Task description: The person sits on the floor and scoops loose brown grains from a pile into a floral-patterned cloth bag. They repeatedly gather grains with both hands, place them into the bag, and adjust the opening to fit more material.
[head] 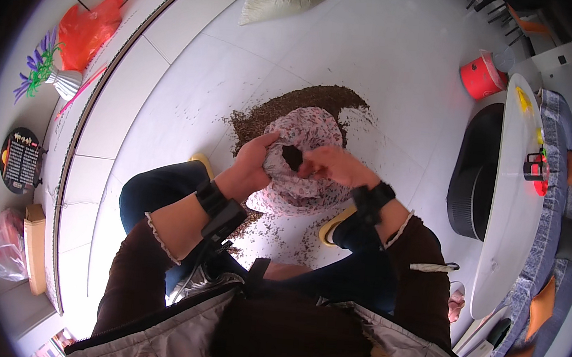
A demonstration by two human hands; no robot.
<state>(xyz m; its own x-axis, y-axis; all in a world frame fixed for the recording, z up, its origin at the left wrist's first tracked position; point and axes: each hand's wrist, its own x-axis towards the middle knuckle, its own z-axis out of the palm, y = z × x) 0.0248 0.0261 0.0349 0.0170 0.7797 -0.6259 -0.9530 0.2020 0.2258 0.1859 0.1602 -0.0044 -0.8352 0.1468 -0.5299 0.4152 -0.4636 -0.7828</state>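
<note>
A floral-patterned cloth bag (pixel 303 124) stands on the floor between my feet, its mouth gathered to a small dark opening. My left hand (pixel 252 168) grips the rim of the cloth on the left of the opening. At the right edge of the opening is my right hand (pixel 335 166), slightly blurred, fingers bent against the cloth; whether they pinch it is unclear. Loose dark brown grains or husks (pixel 271 113) lie heaped behind the bag, and more are scattered around it and towards me. What fills the bag is hidden.
A tied pale sack (pixel 284 0) lies on the floor at the far side. On the right are a red bucket (pixel 481 77), a black stool-like object (pixel 474 179) and a long white table (pixel 510 208) beside a blue sofa. A ledge on the left holds a red plastic bag (pixel 88 31) and a potted lavender (pixel 65 82).
</note>
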